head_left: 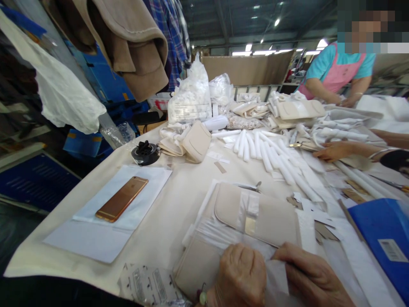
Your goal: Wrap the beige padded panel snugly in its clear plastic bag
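Observation:
A beige handbag (271, 209) lies on the table in front of me, its flap toward the far side and clear film around its gold-coloured clasp. Thin white tissue paper (220, 232) covers its middle and runs toward my hands. My left hand (241, 273) is closed in a fist over the bag's near part; its fingertips are hidden. Just to the right, my right hand (313, 275) is closed, thumb and fingers pinching the tissue paper by the bag's near edge. A printed clear plastic packet (151, 283) lies left of my left hand.
A phone (123, 199) rests on white sheets at left, near a black tape roll (145, 153). Behind are another beige bag (196, 143), white paper rolls (265, 155) and stacked bags (300, 109). A blue folder (381, 238), a co-worker's hand (334, 151) and another person (338, 81) are at right.

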`<state>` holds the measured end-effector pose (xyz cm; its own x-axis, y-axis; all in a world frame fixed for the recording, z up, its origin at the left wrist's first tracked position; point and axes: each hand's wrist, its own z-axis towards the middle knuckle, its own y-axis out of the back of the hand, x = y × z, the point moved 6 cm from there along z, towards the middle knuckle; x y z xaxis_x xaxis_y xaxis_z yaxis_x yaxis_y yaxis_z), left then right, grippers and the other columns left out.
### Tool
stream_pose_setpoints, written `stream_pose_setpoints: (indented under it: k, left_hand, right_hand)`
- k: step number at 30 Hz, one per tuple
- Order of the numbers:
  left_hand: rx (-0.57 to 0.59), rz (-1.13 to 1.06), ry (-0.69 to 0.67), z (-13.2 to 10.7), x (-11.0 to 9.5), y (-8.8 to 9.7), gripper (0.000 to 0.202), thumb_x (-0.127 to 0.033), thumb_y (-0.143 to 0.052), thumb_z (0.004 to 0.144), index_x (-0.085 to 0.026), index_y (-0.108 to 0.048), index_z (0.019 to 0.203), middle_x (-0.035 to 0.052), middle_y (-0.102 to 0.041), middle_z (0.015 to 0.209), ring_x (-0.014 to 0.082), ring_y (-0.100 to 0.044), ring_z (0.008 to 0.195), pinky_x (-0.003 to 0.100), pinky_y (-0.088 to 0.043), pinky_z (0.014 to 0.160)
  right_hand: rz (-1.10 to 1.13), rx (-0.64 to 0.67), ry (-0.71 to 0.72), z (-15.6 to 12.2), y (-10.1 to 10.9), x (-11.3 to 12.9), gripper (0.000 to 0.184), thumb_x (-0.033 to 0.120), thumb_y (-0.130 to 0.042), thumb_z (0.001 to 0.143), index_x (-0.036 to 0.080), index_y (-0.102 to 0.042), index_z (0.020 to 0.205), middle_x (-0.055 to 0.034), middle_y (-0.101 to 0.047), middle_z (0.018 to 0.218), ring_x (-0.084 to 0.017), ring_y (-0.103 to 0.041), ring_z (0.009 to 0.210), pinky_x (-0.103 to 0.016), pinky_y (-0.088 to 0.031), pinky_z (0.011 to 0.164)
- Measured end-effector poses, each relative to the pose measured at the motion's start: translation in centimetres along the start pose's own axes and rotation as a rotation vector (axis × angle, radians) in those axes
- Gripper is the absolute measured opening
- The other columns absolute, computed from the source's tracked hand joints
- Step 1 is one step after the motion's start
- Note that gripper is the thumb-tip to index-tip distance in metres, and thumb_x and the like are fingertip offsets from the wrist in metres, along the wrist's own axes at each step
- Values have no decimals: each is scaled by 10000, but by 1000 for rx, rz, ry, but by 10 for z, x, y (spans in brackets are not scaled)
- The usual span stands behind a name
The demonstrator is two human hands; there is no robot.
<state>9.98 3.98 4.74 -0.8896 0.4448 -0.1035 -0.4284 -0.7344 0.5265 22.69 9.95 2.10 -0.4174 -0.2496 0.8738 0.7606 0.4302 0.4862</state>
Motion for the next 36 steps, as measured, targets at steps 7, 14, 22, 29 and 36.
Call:
stream_pose_setpoints:
  k: [7, 14, 22, 29, 36]
  left_hand:
    - [-64, 55, -120, -10, -12, -3, 308, -27, -300, 815, -70, -595, 736, 70, -554, 571, 161, -529, 523, 280, -375, 481]
    - [-45, 139, -244, -18, -29, -14, 187, 8, -456, 704, -96, -580, 612, 93, -593, 517, 193, -543, 456, 316, -395, 455]
    - [-77, 248, -196, -35, -38, -11, 161, 16, -495, 708, -64, -634, 721, 114, -686, 673, 246, -665, 697, 369, -505, 670]
    - [-108, 177, -97, -46, -38, -17, 329, 43, -353, 794, -117, -602, 649, 42, -621, 545, 184, -621, 570, 345, -467, 683]
    - [9, 214, -67, -55, -41, -23, 364, 65, -331, 778, -111, -636, 688, 40, -669, 619, 184, -656, 669, 319, -511, 697]
  right_hand:
    - [137, 73, -17, 0, -2, -7, 348, 502, -535, 820, 203, -670, 707, 5, -522, 602, -122, -499, 544, -212, -379, 503]
    - [83, 131, -84, 4, -2, 5, 400, 516, -516, 829, 174, -635, 660, 19, -479, 564, -101, -457, 519, -201, -342, 481]
    - [-163, 186, -41, 18, -16, 31, 304, 350, -451, 836, 181, -611, 641, 0, -544, 622, -114, -524, 581, -200, -377, 533]
    - [-155, 190, -211, 30, -39, 23, 288, 337, -446, 782, 198, -407, 533, 41, -414, 531, -98, -428, 502, -211, -327, 489]
    - [-291, 172, -219, 38, -50, 15, 324, 349, -460, 815, 197, -407, 533, 33, -455, 562, -109, -441, 547, -219, -325, 522]
